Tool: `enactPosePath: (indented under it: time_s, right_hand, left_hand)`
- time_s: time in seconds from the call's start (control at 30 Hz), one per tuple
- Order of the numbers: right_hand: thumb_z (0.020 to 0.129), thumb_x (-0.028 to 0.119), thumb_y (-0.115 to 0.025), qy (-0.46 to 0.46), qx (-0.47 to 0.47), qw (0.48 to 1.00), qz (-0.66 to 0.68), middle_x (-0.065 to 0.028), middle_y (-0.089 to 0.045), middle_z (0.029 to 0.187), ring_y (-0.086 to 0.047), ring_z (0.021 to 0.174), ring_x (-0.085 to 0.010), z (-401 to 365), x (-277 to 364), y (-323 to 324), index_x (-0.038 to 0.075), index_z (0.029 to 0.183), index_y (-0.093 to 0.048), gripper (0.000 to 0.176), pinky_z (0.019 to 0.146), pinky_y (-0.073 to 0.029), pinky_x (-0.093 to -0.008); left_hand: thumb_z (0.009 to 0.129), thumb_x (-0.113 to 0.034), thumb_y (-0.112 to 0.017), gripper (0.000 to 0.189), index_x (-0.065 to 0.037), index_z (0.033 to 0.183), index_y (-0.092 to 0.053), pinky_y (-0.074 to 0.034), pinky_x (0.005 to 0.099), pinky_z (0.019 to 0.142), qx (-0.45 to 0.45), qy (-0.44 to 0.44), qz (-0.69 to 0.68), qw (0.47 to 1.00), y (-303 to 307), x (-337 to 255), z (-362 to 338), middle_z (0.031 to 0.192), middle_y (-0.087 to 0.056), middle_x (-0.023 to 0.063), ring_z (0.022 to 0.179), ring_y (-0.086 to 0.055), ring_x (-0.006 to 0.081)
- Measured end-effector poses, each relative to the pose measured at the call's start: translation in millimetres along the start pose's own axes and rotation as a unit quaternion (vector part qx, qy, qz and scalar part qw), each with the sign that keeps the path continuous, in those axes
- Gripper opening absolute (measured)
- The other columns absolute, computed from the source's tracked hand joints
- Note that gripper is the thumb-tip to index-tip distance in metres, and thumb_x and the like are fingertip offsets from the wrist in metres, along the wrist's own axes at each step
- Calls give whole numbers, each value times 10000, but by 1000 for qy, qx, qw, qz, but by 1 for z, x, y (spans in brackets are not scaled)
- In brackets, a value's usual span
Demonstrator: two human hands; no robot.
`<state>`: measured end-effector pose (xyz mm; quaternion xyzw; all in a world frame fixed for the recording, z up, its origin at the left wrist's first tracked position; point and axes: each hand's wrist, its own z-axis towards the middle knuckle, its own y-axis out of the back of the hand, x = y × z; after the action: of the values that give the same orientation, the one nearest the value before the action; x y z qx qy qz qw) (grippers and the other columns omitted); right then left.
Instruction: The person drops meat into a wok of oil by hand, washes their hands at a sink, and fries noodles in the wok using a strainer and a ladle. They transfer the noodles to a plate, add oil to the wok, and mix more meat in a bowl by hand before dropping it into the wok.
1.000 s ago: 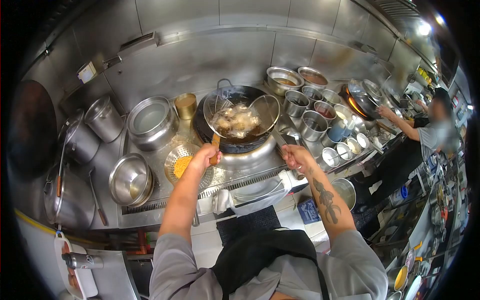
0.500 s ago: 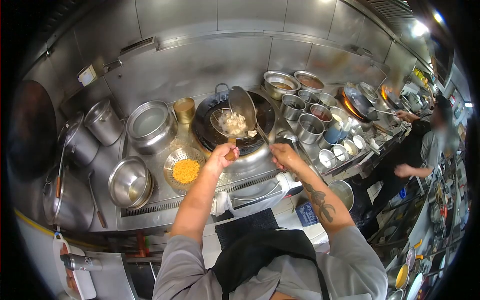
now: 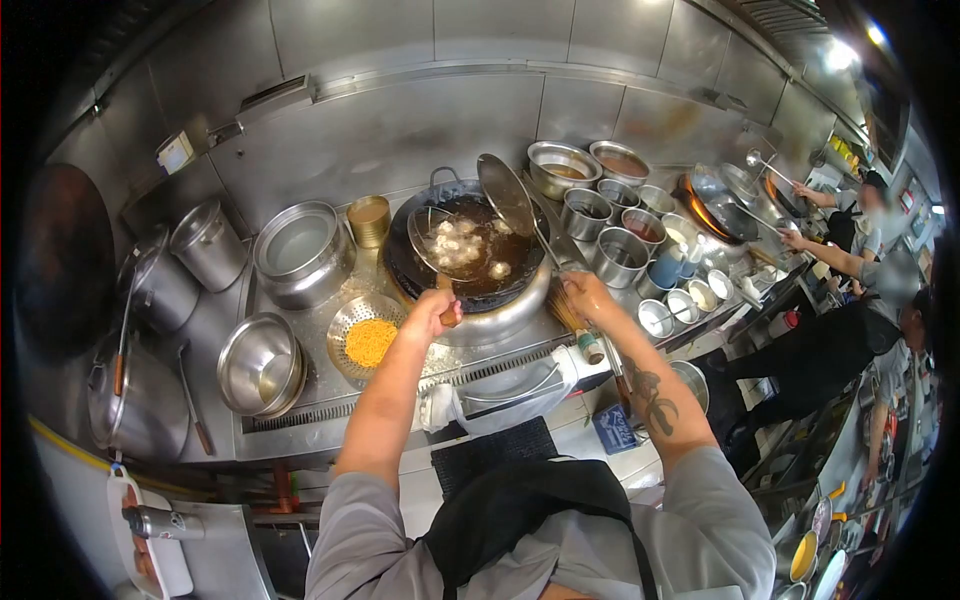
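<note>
My left hand [image 3: 432, 312] is closed around the wooden handle of a round wire strainer [image 3: 418, 222]. Its bowl sits in dark bubbling oil [image 3: 478, 270] on the left side of a large black wok [image 3: 396, 262]. Pale battered pieces [image 3: 458, 250] lie in and around the strainer, and one floats apart near the front. In my right hand [image 3: 592, 299] is the long handle of a wide metal skimmer [image 3: 507, 196], its round head raised and tilted over the wok's back right rim. A bamboo brush [image 3: 570, 318] shows beside that hand.
Yellow noodles [image 3: 371, 342] fill a colander [image 3: 343, 318] left of the wok. Steel bowls [image 3: 262, 365], a big pot [image 3: 297, 245] and a tin [image 3: 369, 222] stand nearby. Several sauce containers [image 3: 620, 258] line the right. Co-workers [image 3: 820, 330] stand at a flaming wok [image 3: 712, 210].
The pale pieces, bunched in the strainer before, have spread into bubbling oil. The skimmer has lifted and swung right as my right hand moved right. My left hand shifted slightly left and down.
</note>
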<state>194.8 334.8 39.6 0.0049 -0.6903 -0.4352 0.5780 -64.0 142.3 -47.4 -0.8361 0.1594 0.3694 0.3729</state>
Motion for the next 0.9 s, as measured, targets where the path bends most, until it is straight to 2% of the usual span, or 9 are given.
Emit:
enactPosePath:
  time_s: [0.03,0.07,0.13,0.23,0.3,0.33,0.43,0.67,0.9]
  right_hand:
    - [882,117,-445,23,-12,999,-24,-183,-606,654,-570,464,-239,6,-10,2,14,1055,-609,259,487,-460,-366]
    - [894,130,-450,31,-18,998,-43,-145,-592,638,-551,456,-202,14,-22,3,10,1113,-586,284,461,-436,-341]
    - [918,158,-460,47,-31,995,-81,-69,-563,606,-512,441,-127,28,-43,6,2,1229,-539,357,409,-389,-291]
    - [924,160,-457,46,-24,997,-51,-50,-553,598,-497,428,-121,38,-56,14,12,1230,-542,350,397,-382,-284]
    - [931,170,-460,-3,10,1000,12,-34,-542,591,-480,417,-106,48,-67,18,22,1224,-551,340,377,-362,-267]
    - [934,175,-462,-28,27,998,42,-26,-537,587,-472,412,-98,49,-64,21,27,1220,-555,335,367,-352,-259]
    - [937,197,-484,-100,70,987,108,-9,-531,585,-443,394,-74,42,-47,39,46,1215,-561,325,336,-305,-229]
    - [930,208,-504,-150,136,968,148,-10,-556,601,-431,372,-62,14,-25,88,48,1148,-583,282,314,-251,-215]
    - [922,143,-466,-179,114,957,198,-32,-550,584,-420,357,-73,0,-10,54,40,1166,-554,279,303,-247,-225]
  left_hand:
    - [788,-31,-533,59,-24,792,-475,-488,346,455,-2,-11,24,1000,9,0,0,685,-508,91,530,-519,182]
    - [777,-41,-559,78,-25,777,-482,-477,346,437,42,-46,16,998,21,1,-1,677,-512,89,516,-522,191]
    - [773,-46,-568,89,-27,781,-481,-473,338,437,26,-24,68,997,23,-13,-18,681,-515,88,514,-525,190]
    - [772,-47,-569,98,-31,806,-478,-466,315,435,12,-2,105,994,29,-26,-27,690,-521,84,517,-528,178]
    - [771,-46,-567,104,-35,819,-475,-465,309,435,-5,13,122,992,36,-28,-18,694,-522,83,515,-527,171]
    - [802,-33,-538,170,-18,942,-443,-469,292,457,-9,43,121,992,35,-30,-17,737,-542,88,533,-528,144]
    - [807,-25,-524,190,-15,972,-428,-470,292,465,11,44,72,996,37,-26,-16,747,-539,83,535,-525,139]
    - [797,2,-521,60,-24,817,-471,-483,291,460,7,87,31,996,7,-15,-23,684,-513,80,535,-522,163]
    - [813,2,-538,73,-20,764,-488,-476,270,472,72,74,-37,994,-22,9,4,682,-521,77,544,-520,148]
